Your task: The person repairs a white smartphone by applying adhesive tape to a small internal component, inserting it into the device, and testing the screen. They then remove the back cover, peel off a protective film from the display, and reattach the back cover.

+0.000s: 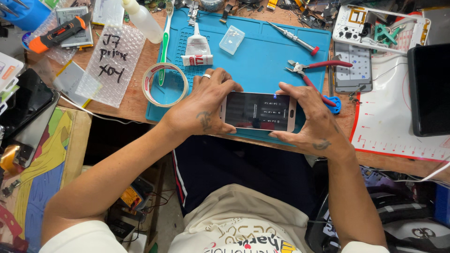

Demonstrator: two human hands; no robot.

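A smartphone [258,111] with a dark lit screen and a pale gold frame lies sideways over the front edge of a blue work mat [262,56]. My left hand [204,105], with a ring on one finger, grips the phone's left end. At the phone's right end my right hand [311,119] holds it with fingers curled around the edge. Both hands hold the phone between them.
On the mat lie a tape roll [165,84], a toothbrush [165,40], a glue tube [197,47], a small clear box [232,40], a screwdriver [293,37] and red-handled cutters [314,70]. A bubble-wrap sheet [111,63] sits left; a phone back [352,70] and dark tablet [429,89] sit right.
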